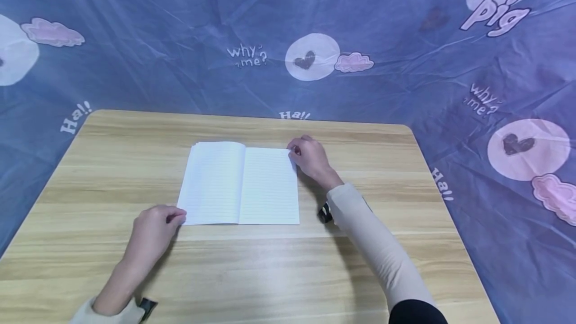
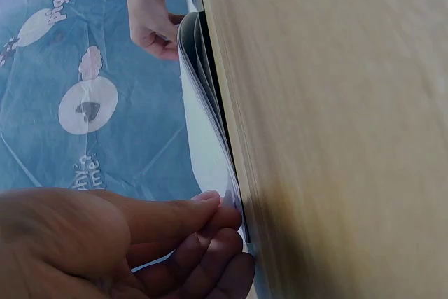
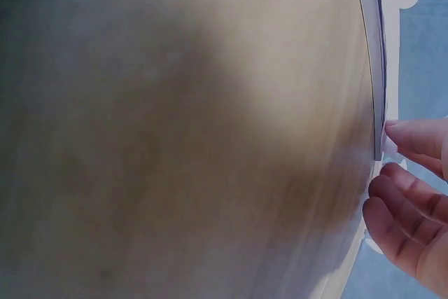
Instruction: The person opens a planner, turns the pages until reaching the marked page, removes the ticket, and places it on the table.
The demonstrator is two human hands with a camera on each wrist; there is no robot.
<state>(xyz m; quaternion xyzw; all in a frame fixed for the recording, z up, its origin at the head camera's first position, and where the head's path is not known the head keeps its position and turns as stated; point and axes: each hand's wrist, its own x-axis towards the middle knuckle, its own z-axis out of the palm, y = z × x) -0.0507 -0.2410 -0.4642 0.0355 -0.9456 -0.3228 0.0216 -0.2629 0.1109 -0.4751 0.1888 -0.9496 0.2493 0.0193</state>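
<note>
An open notebook (image 1: pixel 270 189) with white lined pages lies flat on the wooden table. At its lower left corner my left hand (image 1: pixel 153 231) pinches the page edge between thumb and fingers. The left wrist view shows that thumb resting on top of the stacked pages (image 2: pixel 203 131), which bulge up near the spine. My right hand (image 1: pixel 310 156) is at the upper right corner, thumb and index finger pinching it. In the right wrist view the notebook's edge (image 3: pixel 376 82) runs to the thumb tip, while the other fingers (image 3: pixel 399 222) curl loosely below it.
The light wooden table (image 1: pixel 270 274) extends around the notebook on every side. Behind and to the right hangs a blue printed cloth (image 1: pixel 216 79) with words and pink clouds. A small dark device (image 1: pixel 325 212) shows by the right sleeve.
</note>
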